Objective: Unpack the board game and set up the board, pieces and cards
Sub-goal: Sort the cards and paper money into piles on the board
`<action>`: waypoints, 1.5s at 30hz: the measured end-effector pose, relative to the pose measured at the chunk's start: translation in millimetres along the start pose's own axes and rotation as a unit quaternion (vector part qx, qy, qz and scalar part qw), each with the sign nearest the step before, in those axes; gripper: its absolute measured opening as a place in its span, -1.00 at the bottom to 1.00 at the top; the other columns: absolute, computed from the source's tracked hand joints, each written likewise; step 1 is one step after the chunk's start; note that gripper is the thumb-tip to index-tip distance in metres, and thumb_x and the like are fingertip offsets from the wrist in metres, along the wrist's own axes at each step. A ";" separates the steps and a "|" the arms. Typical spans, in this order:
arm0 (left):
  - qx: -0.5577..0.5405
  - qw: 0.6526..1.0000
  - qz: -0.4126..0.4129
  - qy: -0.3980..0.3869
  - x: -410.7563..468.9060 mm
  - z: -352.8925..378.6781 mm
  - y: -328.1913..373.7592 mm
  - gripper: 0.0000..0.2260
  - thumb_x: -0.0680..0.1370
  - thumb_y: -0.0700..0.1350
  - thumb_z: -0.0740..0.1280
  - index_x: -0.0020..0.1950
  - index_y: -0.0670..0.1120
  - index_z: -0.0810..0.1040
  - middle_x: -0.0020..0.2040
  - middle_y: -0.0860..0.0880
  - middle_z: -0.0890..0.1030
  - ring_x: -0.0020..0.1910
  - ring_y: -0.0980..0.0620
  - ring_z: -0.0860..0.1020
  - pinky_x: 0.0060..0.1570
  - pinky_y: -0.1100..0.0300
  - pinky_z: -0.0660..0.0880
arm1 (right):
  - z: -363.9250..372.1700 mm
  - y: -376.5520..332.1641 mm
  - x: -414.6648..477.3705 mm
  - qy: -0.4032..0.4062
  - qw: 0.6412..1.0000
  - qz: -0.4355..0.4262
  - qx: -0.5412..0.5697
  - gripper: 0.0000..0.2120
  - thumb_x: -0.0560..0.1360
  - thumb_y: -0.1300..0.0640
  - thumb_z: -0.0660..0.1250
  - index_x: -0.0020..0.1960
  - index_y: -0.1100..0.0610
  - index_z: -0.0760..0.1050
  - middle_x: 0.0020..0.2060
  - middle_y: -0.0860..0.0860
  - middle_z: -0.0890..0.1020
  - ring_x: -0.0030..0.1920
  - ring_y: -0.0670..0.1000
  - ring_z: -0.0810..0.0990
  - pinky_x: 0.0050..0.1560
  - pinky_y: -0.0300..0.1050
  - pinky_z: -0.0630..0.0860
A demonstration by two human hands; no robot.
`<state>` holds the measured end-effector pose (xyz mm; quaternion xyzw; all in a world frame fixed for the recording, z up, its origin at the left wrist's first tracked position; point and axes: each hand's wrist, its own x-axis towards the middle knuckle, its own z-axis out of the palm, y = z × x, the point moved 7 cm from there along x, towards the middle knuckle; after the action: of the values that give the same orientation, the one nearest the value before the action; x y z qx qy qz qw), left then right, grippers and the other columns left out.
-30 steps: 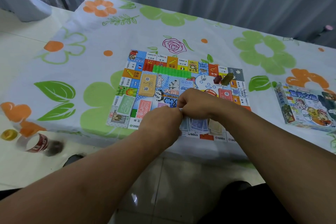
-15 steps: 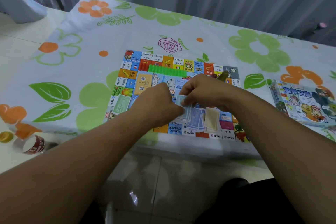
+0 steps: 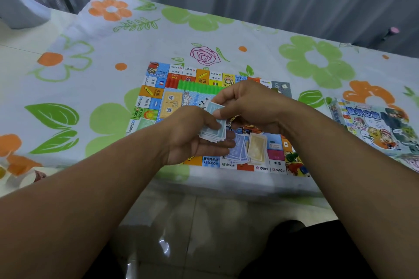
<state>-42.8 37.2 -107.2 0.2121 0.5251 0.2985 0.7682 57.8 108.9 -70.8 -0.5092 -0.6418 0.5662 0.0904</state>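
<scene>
Above the flat printed board (image 3: 158,88), both hands' fingers (image 3: 218,125) pinch thin pale-blue paper cards (image 3: 214,130)

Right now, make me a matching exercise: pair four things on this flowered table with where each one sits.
Things:
1. pale blue stack of paper notes
2. row of green plastic houses
3. colourful cartoon game box
4. tan pile of cards

Places:
A. off the board, at the right
B. held in both hands
C. near edge of the board
D. far side of the board

Pairs: 1-B, 2-D, 3-A, 4-C
</scene>
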 end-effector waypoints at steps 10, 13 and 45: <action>0.050 0.997 0.053 0.029 0.6 7.9 2.8 -0.80 0.62 -0.34 0.12 0.12 -0.23 0.51 -0.11 -0.21 0.55 -0.22 -0.18 0.67 -0.23 -0.02 0.67 | 5.3 -4.1 0.0 0.046 0.997 -0.038 -0.057 -0.71 0.55 -0.01 0.42 -0.07 0.24 0.68 -0.41 0.01 0.60 -0.43 -0.05 0.52 -0.48 -0.19 0.42; 0.067 0.996 0.066 0.011 0.8 11.7 2.8 -0.76 0.62 -0.38 0.09 0.03 -0.24 0.55 -0.10 -0.22 0.57 -0.16 -0.18 0.65 -0.20 -0.01 0.68 | 6.9 -7.4 1.2 0.093 0.990 -0.075 -0.070 -0.75 0.55 0.06 0.43 -0.12 0.26 0.69 -0.38 0.07 0.62 -0.46 -0.04 0.52 -0.47 -0.18 0.46; 0.089 0.985 0.121 0.081 7.0 -7.2 12.7 -0.71 0.49 -0.40 0.09 0.08 -0.28 0.54 -0.27 -0.15 0.62 -0.35 -0.03 0.57 -0.45 0.20 0.37 | -5.5 -9.8 3.0 0.110 0.983 -0.128 -0.071 -0.91 0.46 0.39 0.46 -0.06 0.28 0.69 -0.47 -0.07 0.60 -0.37 -0.07 0.62 -0.26 -0.17 0.64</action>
<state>-50.7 51.4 -106.4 0.3173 0.5803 0.3576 0.6593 54.8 116.2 -62.3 -0.4872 -0.7262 0.4439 0.1953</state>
